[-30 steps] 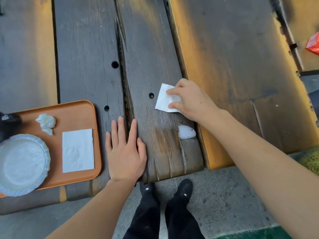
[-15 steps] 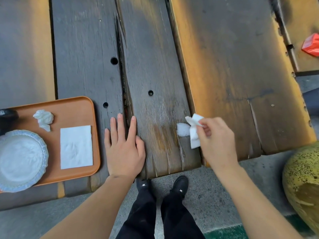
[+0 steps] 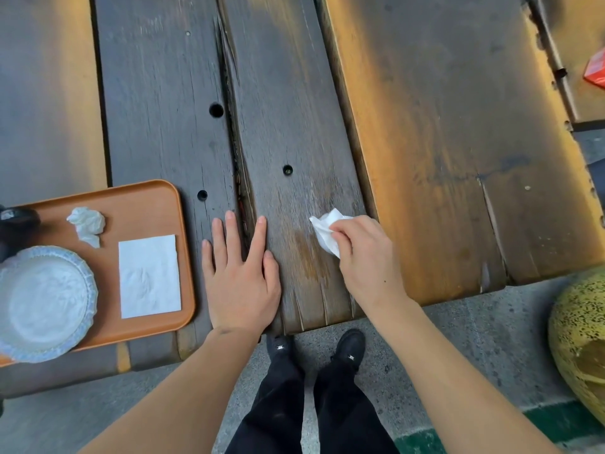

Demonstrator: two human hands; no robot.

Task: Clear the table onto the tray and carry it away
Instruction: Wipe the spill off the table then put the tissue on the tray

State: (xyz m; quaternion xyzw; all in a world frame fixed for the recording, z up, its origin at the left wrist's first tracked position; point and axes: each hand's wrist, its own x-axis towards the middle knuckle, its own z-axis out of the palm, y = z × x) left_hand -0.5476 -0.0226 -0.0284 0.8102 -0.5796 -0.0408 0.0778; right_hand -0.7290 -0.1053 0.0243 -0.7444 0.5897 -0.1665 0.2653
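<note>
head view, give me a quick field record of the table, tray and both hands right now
surface: wooden plank table, worn, with bolt holes
tray: orange tray at the table's left near edge
on tray: white plate, flat napkin, crumpled tissue, part of a dark object at the left frame edge
left hand: left hand flat on the planks beside the tray, fingers straight, holding nothing
right hand: right hand pinches a white tissue against the wood
task state: tissue in hand not yet on the tray
</note>
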